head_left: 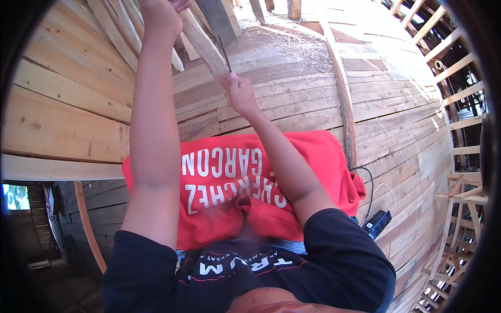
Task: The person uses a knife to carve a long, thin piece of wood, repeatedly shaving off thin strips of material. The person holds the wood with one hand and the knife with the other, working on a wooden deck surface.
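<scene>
A long pale piece of wood [204, 48] slants across the upper left of the head view. My right hand [241, 95] is closed around its nearer end, thumb on top. At the upper edge my left hand [163, 16] reaches the wood's far part with curled fingers, partly cut off by the frame. Close beside the wood, a thin dark strip [224, 53] runs up from my right thumb; whether it is a blade and whether the hand holds it, I cannot tell. Red cloth [323, 156] with white lettering covers my lap.
Light wooden boards [73, 99] form a surface on the left, with several long sticks [117, 31] near its far end. Wood shavings [292, 44] lie scattered on the plank floor [292, 96]. A long batten [342, 88] crosses the floor. A black device [377, 224] with a cord sits at right.
</scene>
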Tool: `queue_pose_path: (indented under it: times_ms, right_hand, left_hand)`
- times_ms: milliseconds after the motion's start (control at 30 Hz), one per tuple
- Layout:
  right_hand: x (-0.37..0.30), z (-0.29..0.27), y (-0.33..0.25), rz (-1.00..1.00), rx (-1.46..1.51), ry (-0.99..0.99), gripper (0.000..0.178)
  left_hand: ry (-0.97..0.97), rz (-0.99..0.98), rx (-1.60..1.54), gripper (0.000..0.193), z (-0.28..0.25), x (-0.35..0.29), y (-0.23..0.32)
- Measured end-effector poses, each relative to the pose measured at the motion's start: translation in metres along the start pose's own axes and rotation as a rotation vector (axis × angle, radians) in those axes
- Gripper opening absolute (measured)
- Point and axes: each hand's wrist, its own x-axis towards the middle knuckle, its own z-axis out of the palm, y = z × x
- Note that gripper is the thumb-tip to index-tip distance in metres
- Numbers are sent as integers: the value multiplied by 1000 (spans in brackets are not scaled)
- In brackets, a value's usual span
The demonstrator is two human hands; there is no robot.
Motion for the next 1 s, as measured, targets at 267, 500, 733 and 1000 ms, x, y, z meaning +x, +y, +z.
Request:
queue_pose_path:
  times_ms: [267, 500, 733, 1000]
  right_hand:
    - [-37, -2, -51, 164, -267, -84, 60]
    - [-64, -23, -24, 364, -638, -31, 57]
    - [-80, -5, -58, 118, -712, -394, 47]
    - [-67, -31, -30, 337, -623, -196, 58]
  left_hand:
    - [119, 144, 306, 81, 34, -103, 59]
    - [-258, 298, 111, 71, 34, -208, 65]
    - [-146, 463, 224, 69, 36, -274, 61]
    - [-87, 538, 220, 69, 34, -287, 60]
